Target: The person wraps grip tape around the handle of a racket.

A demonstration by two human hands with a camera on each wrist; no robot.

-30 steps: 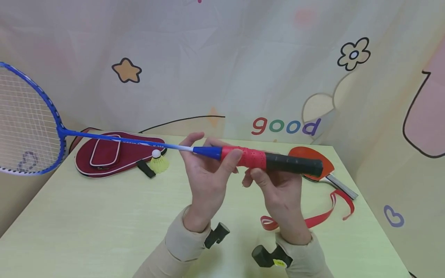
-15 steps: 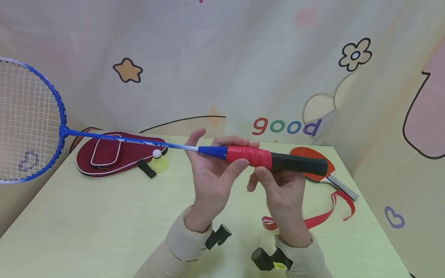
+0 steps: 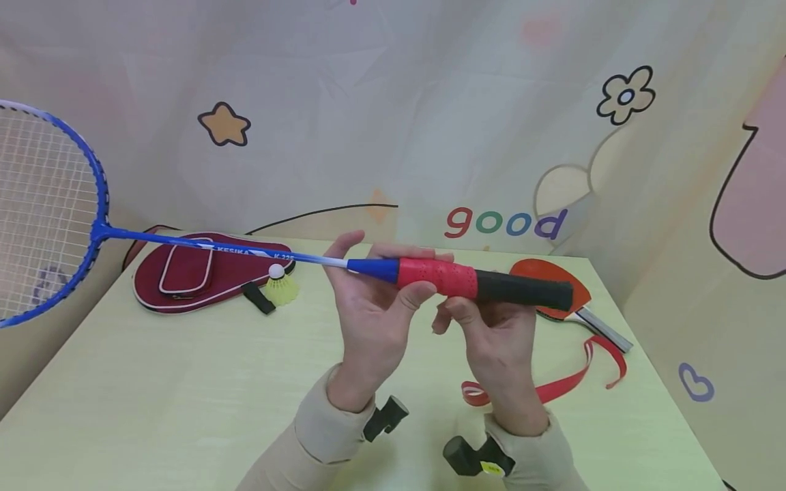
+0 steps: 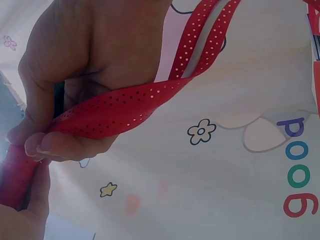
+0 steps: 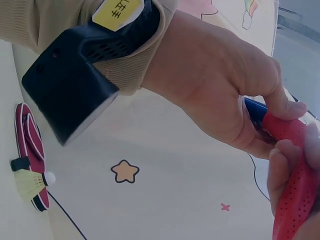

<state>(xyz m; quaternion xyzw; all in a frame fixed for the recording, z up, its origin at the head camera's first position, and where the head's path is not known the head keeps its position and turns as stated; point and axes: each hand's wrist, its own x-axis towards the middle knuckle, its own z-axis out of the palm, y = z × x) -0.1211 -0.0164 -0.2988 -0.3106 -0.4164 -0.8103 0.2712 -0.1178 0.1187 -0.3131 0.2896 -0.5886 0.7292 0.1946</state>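
Observation:
In the head view a blue badminton racket point(image 3: 245, 250) is held level above the table, its head off to the left. Red perforated grip tape point(image 3: 439, 276) wraps the upper handle; the lower handle point(image 3: 522, 289) is black. My left hand point(image 3: 371, 327) holds the handle at the wrapped part, thumb in front and fingers behind. With thumb and fingers my right hand point(image 3: 503, 348) pinches the tape's unwound strip below the handle. The left wrist view shows that strip point(image 4: 110, 111) running from the handle through the right fingers. Its loose tail point(image 3: 568, 387) hangs past the right wrist.
A maroon racket bag point(image 3: 233, 279) lies at the table's back left, with a yellow shuttlecock point(image 3: 282, 286) and a black strap point(image 3: 258, 298) near it. At the back right lies a red table tennis bat point(image 3: 577, 290). A printed cloth point(image 3: 393, 123) hangs behind the table point(image 3: 184, 389).
The racket has rolled slightly, so the lettering on its shaft reads more clearly. My left thumb has shifted a little down and right, and the left fingers now show above the handle.

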